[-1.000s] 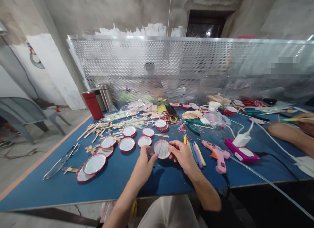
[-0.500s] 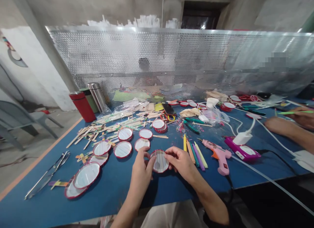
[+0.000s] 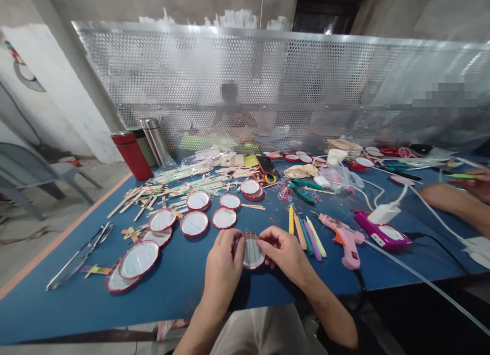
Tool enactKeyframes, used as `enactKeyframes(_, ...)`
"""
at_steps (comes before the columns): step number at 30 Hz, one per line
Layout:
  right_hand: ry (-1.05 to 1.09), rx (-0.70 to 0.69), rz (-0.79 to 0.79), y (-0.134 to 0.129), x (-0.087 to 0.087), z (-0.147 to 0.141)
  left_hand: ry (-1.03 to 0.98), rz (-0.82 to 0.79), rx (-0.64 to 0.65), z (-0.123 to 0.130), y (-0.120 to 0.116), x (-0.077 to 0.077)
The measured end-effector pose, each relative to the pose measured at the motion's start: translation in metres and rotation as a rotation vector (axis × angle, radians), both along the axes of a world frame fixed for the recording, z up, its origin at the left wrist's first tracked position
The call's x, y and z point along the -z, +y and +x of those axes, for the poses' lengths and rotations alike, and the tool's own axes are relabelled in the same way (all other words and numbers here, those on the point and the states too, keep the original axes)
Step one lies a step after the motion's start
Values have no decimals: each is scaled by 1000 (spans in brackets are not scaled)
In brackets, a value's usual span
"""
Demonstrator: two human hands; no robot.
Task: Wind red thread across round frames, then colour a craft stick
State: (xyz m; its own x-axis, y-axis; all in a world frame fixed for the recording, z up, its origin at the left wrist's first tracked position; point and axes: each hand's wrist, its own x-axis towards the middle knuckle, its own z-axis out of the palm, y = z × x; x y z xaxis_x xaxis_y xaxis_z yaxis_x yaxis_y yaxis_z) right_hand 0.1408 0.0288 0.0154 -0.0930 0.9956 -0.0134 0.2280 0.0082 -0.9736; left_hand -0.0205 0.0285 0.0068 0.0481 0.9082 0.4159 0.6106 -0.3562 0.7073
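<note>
- You sit at a long blue table (image 3: pixel 172 304) with a perforated metal screen (image 3: pixel 229 54) along its far side. At the right edge, a co-worker's hand (image 3: pixel 469 187) holds a thin green stick (image 3: pixel 459 176).
- Judging by how things lie, much of this batch looks finished: red-rimmed discs (image 3: pixel 194 224) with striped faces lie to the left of your hands, some overlapping (a few more sit along the far end of the table, too jumbled to count).
- Still unused, it seems, is a loose spread of wooden craft sticks (image 3: pixel 161 189) behind those discs. To your right, coloured sticks (image 3: pixel 310 240) lie beside a pink glue gun (image 3: pixel 342 248), which neither of your hands touches.
- The disc (image 3: pixel 252 252) you are working on sits between your hands, near the table's front edge and tilted. You cannot tell from this view whether it rests on the table.
- Your left hand (image 3: pixel 222 265) and right hand (image 3: pixel 285 253) are both clenched on its red rim, fingers curled around the edge; neither has let go.
- Thin strips run across its face, but whether they are fixed down cannot be told.
</note>
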Motion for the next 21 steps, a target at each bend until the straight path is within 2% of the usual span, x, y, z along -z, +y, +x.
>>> enactKeyframes(5, -3, -28, 5, -2, 0, 0, 17, 29, 1, -3, -2, 2)
enactKeyframes(13, -9, 1, 3, -5, -2, -3, 94, 132, -34, -2, -2, 5)
enactKeyframes(21, -147, 31, 128, -4, 1, -2, -43, 43, 3, -6, -3, -2)
